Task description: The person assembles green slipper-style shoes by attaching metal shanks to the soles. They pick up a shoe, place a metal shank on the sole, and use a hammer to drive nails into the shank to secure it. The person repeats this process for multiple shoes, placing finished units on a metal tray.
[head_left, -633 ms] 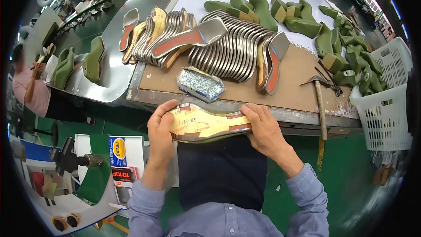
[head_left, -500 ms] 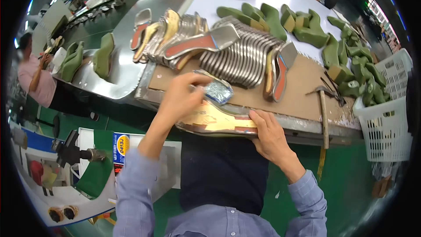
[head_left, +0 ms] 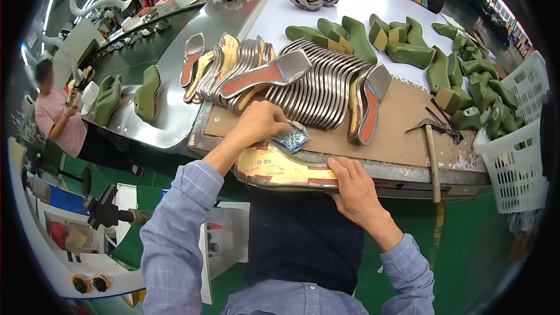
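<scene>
My right hand [head_left: 354,186] grips one end of a long tan insole [head_left: 280,169] with a red-brown edge, held level at the table's front edge. My left hand [head_left: 261,122] reaches forward over the insole and rests its fingers on a small tray of shiny nails [head_left: 290,137] on the brown board [head_left: 402,122]. Whether the fingers pinch any nails is hidden. Just beyond lies a fanned row of silver insoles [head_left: 315,81], some with red faces.
A hammer [head_left: 430,146] lies on the board at right. Green shoe lasts [head_left: 408,46] spread across the white table, and a white basket [head_left: 513,146] holds more at far right. Other people work along a steel conveyor [head_left: 169,76] at left. Machines stand at lower left.
My left hand let go of the insole and moved forward onto the nail tray. The right hand keeps the insole, now resting nearer the table's edge.
</scene>
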